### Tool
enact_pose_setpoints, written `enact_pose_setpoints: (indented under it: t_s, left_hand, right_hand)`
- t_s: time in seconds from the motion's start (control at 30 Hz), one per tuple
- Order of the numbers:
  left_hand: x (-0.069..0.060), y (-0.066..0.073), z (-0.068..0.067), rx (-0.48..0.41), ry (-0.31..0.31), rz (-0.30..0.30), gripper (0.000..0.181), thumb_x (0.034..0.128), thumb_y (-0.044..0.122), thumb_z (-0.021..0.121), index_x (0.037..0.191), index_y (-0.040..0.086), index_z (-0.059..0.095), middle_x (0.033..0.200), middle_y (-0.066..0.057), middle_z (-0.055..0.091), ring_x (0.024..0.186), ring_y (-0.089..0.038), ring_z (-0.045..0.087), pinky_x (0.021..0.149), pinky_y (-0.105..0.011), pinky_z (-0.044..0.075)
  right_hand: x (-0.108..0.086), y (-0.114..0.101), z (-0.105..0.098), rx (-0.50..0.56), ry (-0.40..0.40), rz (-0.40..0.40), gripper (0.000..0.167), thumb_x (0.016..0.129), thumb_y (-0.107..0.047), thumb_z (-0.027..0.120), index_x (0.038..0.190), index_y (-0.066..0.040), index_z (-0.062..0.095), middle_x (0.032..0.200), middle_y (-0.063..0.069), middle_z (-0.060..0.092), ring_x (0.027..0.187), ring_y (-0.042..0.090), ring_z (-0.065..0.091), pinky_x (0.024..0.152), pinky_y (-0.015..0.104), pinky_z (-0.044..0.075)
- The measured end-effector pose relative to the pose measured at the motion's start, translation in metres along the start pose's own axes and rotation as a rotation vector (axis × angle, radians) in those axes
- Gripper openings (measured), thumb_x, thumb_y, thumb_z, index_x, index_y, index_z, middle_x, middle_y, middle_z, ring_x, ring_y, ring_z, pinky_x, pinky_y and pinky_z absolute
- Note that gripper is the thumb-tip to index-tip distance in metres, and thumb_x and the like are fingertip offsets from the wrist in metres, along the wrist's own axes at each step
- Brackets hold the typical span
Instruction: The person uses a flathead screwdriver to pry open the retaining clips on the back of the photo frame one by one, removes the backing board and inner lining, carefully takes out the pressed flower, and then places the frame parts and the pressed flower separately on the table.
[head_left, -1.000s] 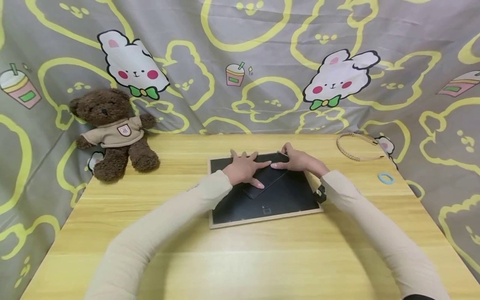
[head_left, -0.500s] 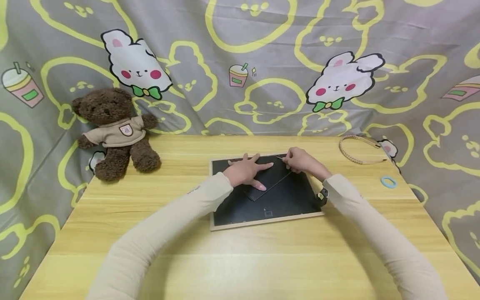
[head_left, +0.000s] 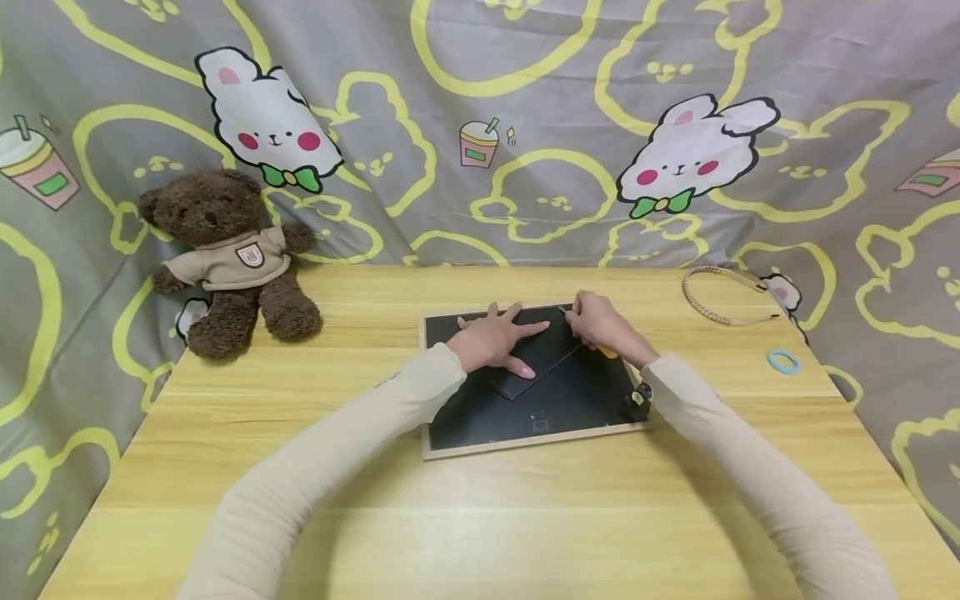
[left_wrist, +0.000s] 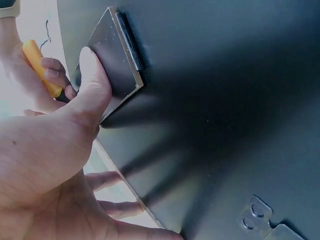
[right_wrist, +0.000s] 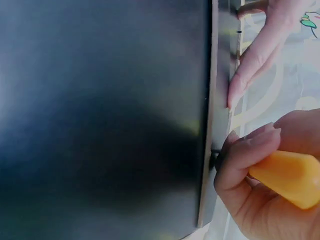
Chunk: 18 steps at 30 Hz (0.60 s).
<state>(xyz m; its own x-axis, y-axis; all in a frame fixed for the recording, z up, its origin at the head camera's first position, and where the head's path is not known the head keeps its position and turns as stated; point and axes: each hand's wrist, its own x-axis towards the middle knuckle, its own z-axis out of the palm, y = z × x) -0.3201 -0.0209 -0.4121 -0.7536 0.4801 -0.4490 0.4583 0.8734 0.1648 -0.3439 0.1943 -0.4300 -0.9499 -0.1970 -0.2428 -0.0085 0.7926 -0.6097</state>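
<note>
A dark board in a light wooden frame (head_left: 585, 400) lies on the table, a dark flap (head_left: 517, 385) slanting across it. My left hand (head_left: 491, 339) rests spread on the flap and board, its thumb on the flap in the left wrist view. My right hand (head_left: 600, 323) grips a tool with an orange handle (right_wrist: 287, 177) near the frame's far right corner; its thin tip (head_left: 562, 309) points at the far edge. Most of the handle hides behind the right hand in the head view. Metal hardware (left_wrist: 257, 212) shows on the board in the left wrist view.
A brown teddy bear (head_left: 217, 267) sits at the back left of the table (head_left: 480, 533). At the back right lie a beaded headband (head_left: 705, 308) and a blue ring (head_left: 783, 361). A patterned curtain (head_left: 390, 167) hangs behind and at both sides.
The right hand's fingers, spread at the frame's far right corner a second ago, have closed round the tool, and its orange handle now shows beneath them. The left hand has stayed on the board.
</note>
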Motion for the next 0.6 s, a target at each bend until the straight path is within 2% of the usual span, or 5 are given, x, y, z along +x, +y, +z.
enact_pose_setpoints:
  t_s: [0.07, 0.17, 0.3, 0.43, 0.6]
  left_hand:
    - [0.0, 0.0, 0.0, 0.002, -0.004, -0.002, 0.096, 0.0885, 0.061, 0.069, 0.166, 0.047, 0.013, 0.178, -0.002, -0.003, 0.161, -0.044, 0.003, 0.114, -0.08, 0.026]
    - [0.001, 0.0, 0.0, 0.001, -0.006, 0.001, 0.096, 0.0887, 0.061, 0.069, 0.166, 0.047, 0.013, 0.178, -0.003, -0.003, 0.161, -0.044, 0.003, 0.113, -0.081, 0.026]
    - [0.002, 0.002, 0.0, -0.007, -0.008, -0.005, 0.096, 0.0879, 0.061, 0.069, 0.166, 0.048, 0.014, 0.178, -0.002, -0.003, 0.161, -0.044, 0.002, 0.114, -0.081, 0.025]
    - [0.001, 0.002, -0.001, -0.007, -0.002, -0.003, 0.096, 0.0875, 0.061, 0.07, 0.165, 0.048, 0.015, 0.178, -0.003, -0.001, 0.161, -0.044, 0.003, 0.113, -0.081, 0.026]
    - [0.001, 0.0, -0.001, -0.001, 0.0, -0.005, 0.096, 0.0868, 0.062, 0.07, 0.165, 0.048, 0.016, 0.178, -0.003, 0.0, 0.161, -0.045, 0.004, 0.112, -0.081, 0.027]
  right_hand:
    - [0.001, -0.002, 0.0, 0.004, -0.003, -0.001, 0.02, 0.108, -0.01, 0.05, 0.09, -0.001, 0.049, 0.07, 0.009, 0.062, 0.048, 0.014, 0.053, 0.048, 0.026, 0.047]
    - [0.001, -0.004, 0.002, -0.008, 0.01, 0.011, 0.032, 0.108, -0.01, 0.048, 0.077, -0.004, 0.049, 0.062, 0.005, 0.057, 0.045, 0.014, 0.051, 0.047, 0.026, 0.046]
    - [-0.001, -0.003, 0.01, -0.027, 0.06, 0.005, 0.043, 0.106, -0.009, 0.043, 0.063, -0.01, 0.043, 0.05, 0.0, 0.047, 0.042, 0.015, 0.049, 0.046, 0.028, 0.044]
    - [-0.004, -0.001, 0.017, -0.039, 0.134, -0.021, 0.046, 0.106, -0.009, 0.043, 0.06, -0.012, 0.039, 0.047, -0.001, 0.041, 0.04, 0.017, 0.046, 0.046, 0.029, 0.041]
    - [-0.004, -0.001, 0.024, -0.07, 0.193, -0.077, 0.037, 0.108, -0.008, 0.044, 0.071, -0.007, 0.041, 0.054, 0.002, 0.039, 0.043, 0.018, 0.045, 0.048, 0.03, 0.04]
